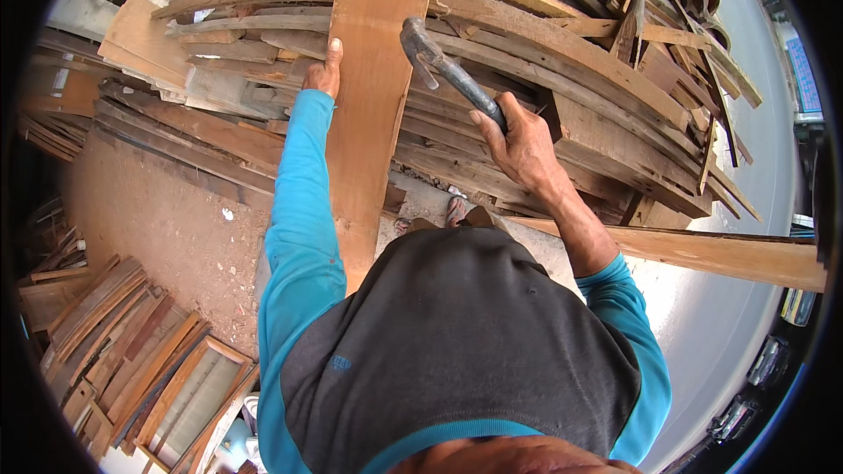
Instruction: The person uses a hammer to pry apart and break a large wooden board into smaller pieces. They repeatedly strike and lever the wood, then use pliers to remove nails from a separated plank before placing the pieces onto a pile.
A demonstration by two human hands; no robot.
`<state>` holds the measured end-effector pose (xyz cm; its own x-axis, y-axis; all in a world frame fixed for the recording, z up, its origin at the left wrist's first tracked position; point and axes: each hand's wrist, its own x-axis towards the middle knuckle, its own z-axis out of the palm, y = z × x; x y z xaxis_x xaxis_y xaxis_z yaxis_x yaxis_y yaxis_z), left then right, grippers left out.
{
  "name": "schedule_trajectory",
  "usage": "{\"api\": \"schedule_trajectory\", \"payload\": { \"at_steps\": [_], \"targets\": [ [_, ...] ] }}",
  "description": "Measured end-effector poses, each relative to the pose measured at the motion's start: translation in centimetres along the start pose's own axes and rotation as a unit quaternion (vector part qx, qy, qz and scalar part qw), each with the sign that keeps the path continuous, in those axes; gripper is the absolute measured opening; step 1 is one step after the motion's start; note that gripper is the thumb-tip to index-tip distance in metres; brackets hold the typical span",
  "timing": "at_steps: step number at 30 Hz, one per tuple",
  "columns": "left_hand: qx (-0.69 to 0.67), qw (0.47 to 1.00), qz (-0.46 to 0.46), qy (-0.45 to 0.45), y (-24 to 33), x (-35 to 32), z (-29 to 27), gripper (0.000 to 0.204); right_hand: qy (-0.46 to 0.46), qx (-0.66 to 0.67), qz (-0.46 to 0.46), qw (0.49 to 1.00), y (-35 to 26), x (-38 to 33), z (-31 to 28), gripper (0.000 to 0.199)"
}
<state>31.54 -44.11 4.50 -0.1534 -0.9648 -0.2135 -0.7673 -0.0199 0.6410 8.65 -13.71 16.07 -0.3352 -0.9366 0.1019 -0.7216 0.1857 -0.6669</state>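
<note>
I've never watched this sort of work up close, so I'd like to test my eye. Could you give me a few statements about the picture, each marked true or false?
1. The right hand grips a hammer by its dark handle. True.
2. The left hand touches nothing. False: it holds the left edge of a wide board.
3. Stacked timber lies on both sides of the board. True.
4. The sleeves are red. False: they are blue.
5. A grey road runs along the left side of the picture. False: it is on the right.
</note>
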Motion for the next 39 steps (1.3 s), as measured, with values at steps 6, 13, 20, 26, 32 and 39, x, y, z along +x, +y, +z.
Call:
{"api": "schedule_trajectory", "payload": {
  "at_steps": [6,13,20,26,32,39],
  "targets": [
    [-0.066,0.997,0.002,0.035,-6.3,-3.7,-2.7,0.117,0.031,0.093,0.115,0.988,2.8,-1.8,-1.3,0.037],
    [-0.071,0.997,-0.017,-0.028,-11.8,-8.7,-0.3,0.111,0.067,0.074,0.129,0.987,3.4,-1.9,-0.5,0.042],
    [-0.151,0.984,-0.038,-0.09,-14.6,-9.6,5.8,0.107,-0.008,-0.059,0.037,0.998,1.9,-0.5,0.2,0.035],
    [-0.192,0.98,-0.046,-0.039,-15.2,-8.4,10.4,0.107,-0.044,-0.192,-0.104,0.975,2.1,-0.4,-0.1,0.034],
    [-0.17,0.983,-0.051,-0.046,-15.9,-8.4,10.3,0.105,-0.04,-0.155,-0.024,0.987,2.3,1.0,-0.5,0.036],
    [-0.203,0.976,-0.017,-0.08,-18.1,-9.6,7.8,0.096,-0.011,-0.074,0.094,0.993,1.6,1.7,-0.5,0.037]
  ]
}}
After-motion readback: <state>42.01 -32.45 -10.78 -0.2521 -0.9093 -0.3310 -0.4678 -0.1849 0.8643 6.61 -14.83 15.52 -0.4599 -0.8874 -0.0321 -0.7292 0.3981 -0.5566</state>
